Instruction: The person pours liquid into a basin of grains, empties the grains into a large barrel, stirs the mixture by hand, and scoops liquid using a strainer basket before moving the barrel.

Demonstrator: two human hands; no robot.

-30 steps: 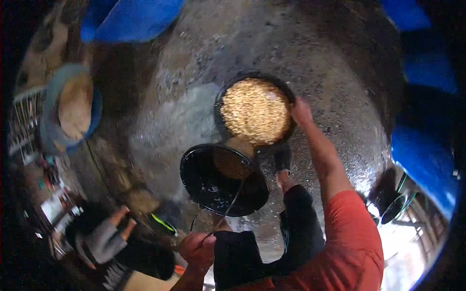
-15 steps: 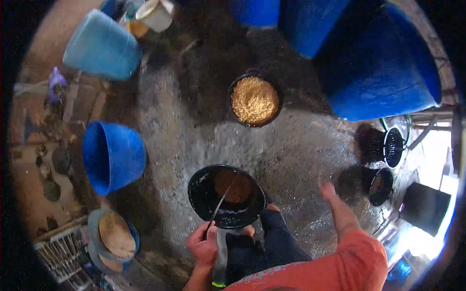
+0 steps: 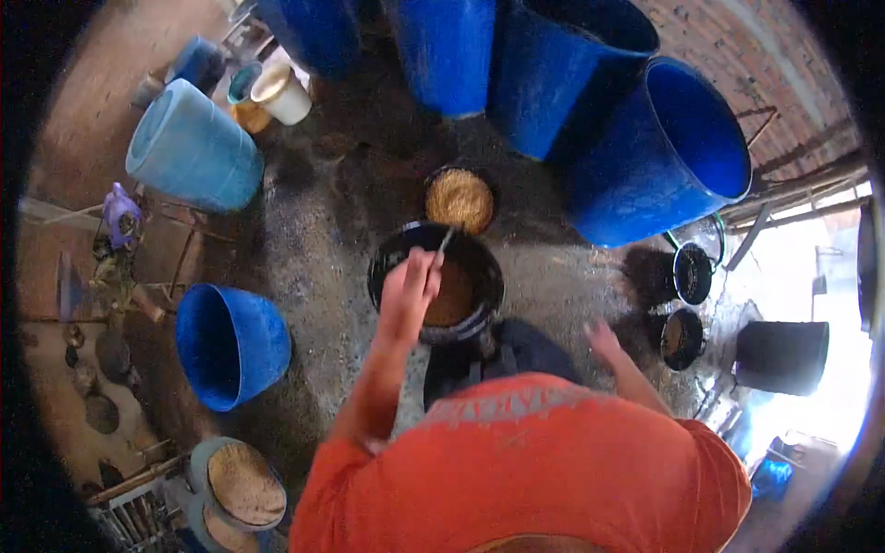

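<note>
My left hand is closed around a long thin tool, blurred; its exact kind cannot be made out. The hand is above a black basin in front of my legs. Brown, wet-looking material lies in the basin, partly hidden by my forearm. Just beyond stands a dark round container filled with golden grain. My right hand is out to the right over the wet floor, fingers extended and holding nothing.
Large blue barrels stand at the back and right. A light-blue barrel and a blue tub are on the left. Two small dark baskets sit at right. Round trays of pale material are lower left.
My left hand has moved forward and up over the basin with the tool. My torso leans further forward. The right hand stays out to the side.
</note>
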